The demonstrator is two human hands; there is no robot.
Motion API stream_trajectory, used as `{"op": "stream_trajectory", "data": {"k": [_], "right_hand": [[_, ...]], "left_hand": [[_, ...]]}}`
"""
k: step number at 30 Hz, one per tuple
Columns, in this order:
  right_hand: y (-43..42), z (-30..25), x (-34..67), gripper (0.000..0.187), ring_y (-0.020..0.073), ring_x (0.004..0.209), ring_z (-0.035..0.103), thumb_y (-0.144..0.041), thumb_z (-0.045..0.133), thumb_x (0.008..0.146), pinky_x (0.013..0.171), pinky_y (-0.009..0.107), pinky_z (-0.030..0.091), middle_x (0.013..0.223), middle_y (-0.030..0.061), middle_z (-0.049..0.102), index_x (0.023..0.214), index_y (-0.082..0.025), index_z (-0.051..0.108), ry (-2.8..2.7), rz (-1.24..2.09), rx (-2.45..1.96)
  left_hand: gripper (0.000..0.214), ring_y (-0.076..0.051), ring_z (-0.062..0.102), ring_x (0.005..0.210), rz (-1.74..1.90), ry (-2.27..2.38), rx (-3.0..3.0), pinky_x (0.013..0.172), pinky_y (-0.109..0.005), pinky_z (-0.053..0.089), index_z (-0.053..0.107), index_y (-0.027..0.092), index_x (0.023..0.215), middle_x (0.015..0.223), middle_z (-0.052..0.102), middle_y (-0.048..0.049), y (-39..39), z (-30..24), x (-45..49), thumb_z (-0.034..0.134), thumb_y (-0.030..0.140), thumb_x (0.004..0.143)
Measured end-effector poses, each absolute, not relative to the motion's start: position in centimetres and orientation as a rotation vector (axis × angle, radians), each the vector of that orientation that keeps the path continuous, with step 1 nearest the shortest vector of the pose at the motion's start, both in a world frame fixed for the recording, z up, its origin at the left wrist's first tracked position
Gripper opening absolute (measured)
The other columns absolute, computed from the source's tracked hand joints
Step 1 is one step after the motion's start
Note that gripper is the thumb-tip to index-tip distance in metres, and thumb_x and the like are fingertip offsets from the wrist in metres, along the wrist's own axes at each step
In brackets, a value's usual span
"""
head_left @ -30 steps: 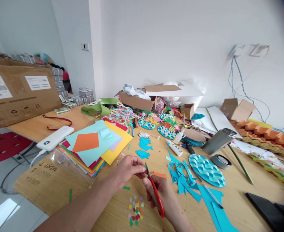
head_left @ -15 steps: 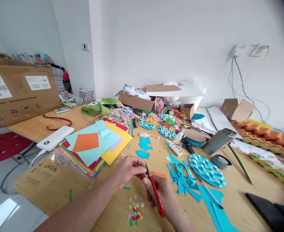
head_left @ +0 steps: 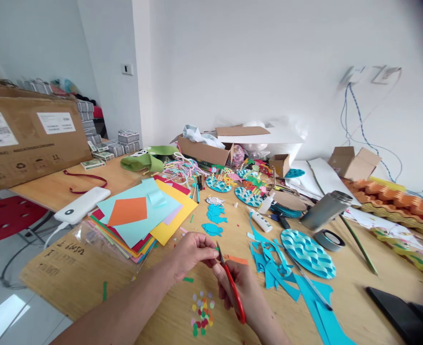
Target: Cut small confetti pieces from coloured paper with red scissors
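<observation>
My right hand (head_left: 240, 287) grips red-handled scissors (head_left: 233, 287), blades pointing up and away from me. My left hand (head_left: 192, 251) pinches a tiny green paper scrap (head_left: 217, 248) right at the scissor tips. Below both hands a small heap of coloured paper bits (head_left: 202, 314) lies on the wooden table (head_left: 161, 306). An orange paper piece (head_left: 237, 259) sits just beyond the scissors.
A stack of coloured paper sheets (head_left: 143, 215) lies to the left, with a white power bank (head_left: 82, 205) beside it. Blue paper offcuts (head_left: 279, 273), a wavy blue disc (head_left: 308, 253), a glue bottle (head_left: 261, 220), a metal flask (head_left: 324, 210) and cardboard boxes (head_left: 206, 151) crowd the right and back.
</observation>
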State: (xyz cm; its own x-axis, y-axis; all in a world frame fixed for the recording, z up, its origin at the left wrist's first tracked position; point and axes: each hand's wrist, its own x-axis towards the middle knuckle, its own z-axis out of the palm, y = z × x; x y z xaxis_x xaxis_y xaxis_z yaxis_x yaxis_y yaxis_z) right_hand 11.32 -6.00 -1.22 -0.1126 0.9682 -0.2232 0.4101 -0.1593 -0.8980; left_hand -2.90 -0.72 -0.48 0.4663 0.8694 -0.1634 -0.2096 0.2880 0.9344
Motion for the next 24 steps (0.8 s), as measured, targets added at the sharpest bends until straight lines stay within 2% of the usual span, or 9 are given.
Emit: {"op": "stream_trajectory", "data": {"k": [14, 24], "right_hand": [[-6.12, -0.96, 11.20, 0.045, 0.0073, 0.029, 0.045, -0.059, 0.053, 0.071, 0.030, 0.016, 0.025, 0.041, -0.0026, 0.052, 0.056, -0.018, 0.040, -1.535, 1.247, -1.631], [-6.09, -1.19, 11.27, 0.043, 0.0077, 0.030, 0.047, -0.054, 0.053, 0.074, 0.032, 0.016, 0.028, 0.042, -0.0016, 0.053, 0.055, -0.017, 0.042, -1.543, 1.258, -1.570]], "left_hand": [[0.018, -0.014, 0.059, 0.058, 0.841, 0.759, 0.974, 0.062, -0.028, 0.044, 0.058, 0.012, 0.067, 0.059, 0.062, -0.0021, -0.62, -0.35, -3.03, 0.069, 0.024, 0.058], [0.017, -0.012, 0.055, 0.057, 0.821, 0.749, 0.980, 0.061, -0.026, 0.043, 0.058, 0.012, 0.068, 0.060, 0.060, -0.0013, -0.59, -0.59, -3.01, 0.068, 0.023, 0.059]]}}
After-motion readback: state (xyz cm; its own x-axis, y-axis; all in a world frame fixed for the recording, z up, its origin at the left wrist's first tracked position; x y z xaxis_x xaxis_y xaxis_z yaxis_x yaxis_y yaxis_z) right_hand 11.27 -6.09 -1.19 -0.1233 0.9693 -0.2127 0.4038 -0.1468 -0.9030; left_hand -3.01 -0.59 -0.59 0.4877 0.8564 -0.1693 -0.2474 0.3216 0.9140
